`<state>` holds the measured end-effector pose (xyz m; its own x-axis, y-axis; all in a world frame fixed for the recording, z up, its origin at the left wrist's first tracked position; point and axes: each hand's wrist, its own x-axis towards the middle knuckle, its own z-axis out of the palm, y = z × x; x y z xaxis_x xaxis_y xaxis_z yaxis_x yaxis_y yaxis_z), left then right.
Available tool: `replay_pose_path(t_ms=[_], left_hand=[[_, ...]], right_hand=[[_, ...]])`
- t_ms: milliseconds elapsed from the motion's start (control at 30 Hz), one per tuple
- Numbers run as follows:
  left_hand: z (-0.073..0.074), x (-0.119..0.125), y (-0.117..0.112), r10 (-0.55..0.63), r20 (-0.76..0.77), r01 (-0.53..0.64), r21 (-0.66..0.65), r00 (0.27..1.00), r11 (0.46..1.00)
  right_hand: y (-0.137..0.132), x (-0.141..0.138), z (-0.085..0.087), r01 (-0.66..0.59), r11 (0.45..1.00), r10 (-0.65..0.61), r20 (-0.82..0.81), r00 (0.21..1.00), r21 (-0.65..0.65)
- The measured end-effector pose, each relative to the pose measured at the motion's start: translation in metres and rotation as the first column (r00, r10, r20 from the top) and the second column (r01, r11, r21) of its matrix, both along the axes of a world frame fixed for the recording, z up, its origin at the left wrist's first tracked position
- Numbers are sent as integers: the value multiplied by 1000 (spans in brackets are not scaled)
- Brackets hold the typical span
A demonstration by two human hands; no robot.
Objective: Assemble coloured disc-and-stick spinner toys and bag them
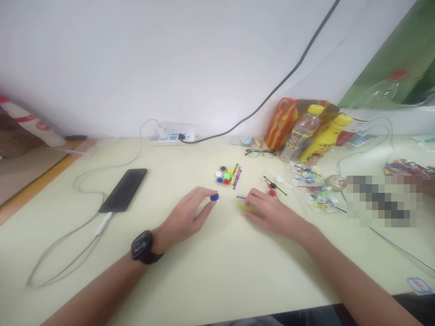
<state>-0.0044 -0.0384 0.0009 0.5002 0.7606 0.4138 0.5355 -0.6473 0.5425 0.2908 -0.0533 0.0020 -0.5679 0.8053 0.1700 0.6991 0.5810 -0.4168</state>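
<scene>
My left hand (185, 215), with a black watch on the wrist, pinches a small blue disc (214, 197) between thumb and fingertips just above the table. To its right, my right hand (267, 210) is closed, fingers bent toward the left. A blue arrow tip (240, 197) and a blurred yellow-green piece (242, 206) stick out at its fingertips; which of them it grips is hidden. Beyond my hands lie several small coloured discs (227, 175) beside a row of thin arrow sticks (237, 177). Behind my right hand rest black and red spinner pieces (273, 186).
Clear bags of parts (321, 199) lie at right, near a round object (335, 182). Glasses (261, 153), bottles (301, 136) and a power strip (173, 135) line the wall. A phone (125, 190) with its cable is at left. A pixelated patch covers part of the right side.
</scene>
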Motion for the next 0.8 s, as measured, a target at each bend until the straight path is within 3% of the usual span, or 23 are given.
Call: replay_pose_path(t_ms=[67, 167, 300, 400, 600, 800], left_hand=[[0, 13, -5, -29, 90, 44, -179, 996, 983], [-3, 31, -6, -123, 245, 216, -401, 962, 890], [-10, 41, 3, -67, 360, 283, -591, 931, 756], [-13, 39, 8, -16, 400, 292, -640, 916, 711], [-13, 35, 7, 18, 453, 309, -636, 891, 707], [-11, 38, 5, 42, 477, 320, -650, 878, 689]], right_hand=[[3, -4, -10, 23, 998, -22, -15, 1000, 58], [10, -9, -24, 25, 988, -22, -23, 1000, 154], [18, -5, -32, 17, 973, -18, 2, 1000, 229], [20, -1, -29, 39, 970, -31, -37, 999, 241], [10, -8, -15, 87, 988, -46, -296, 954, 125], [2, -16, -15, -77, 993, 102, -315, 944, 89]])
